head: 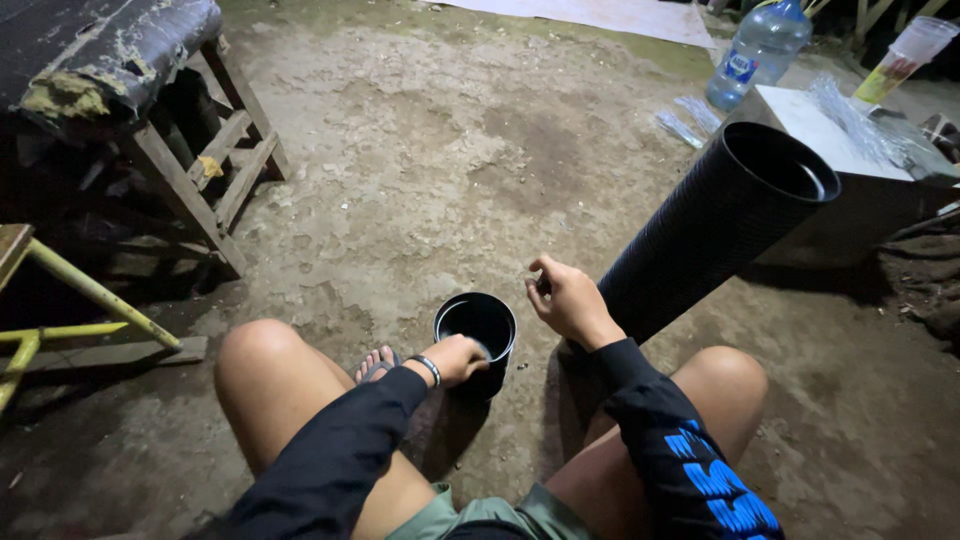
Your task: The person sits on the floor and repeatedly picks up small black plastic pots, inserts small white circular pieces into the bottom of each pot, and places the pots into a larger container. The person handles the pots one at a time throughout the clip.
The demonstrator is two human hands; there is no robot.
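Your left hand [458, 358] grips the near rim of the small black pot [477, 338] on the dirt between your knees, your right hand [566, 298] hovers just beside it, fingers loosely curled and empty, so steady the pot first.

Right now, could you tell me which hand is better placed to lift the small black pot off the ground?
The left hand: its fingers already grip the rim of the small black pot. The right hand hovers beside it, apart from the rim, near the long black tube.
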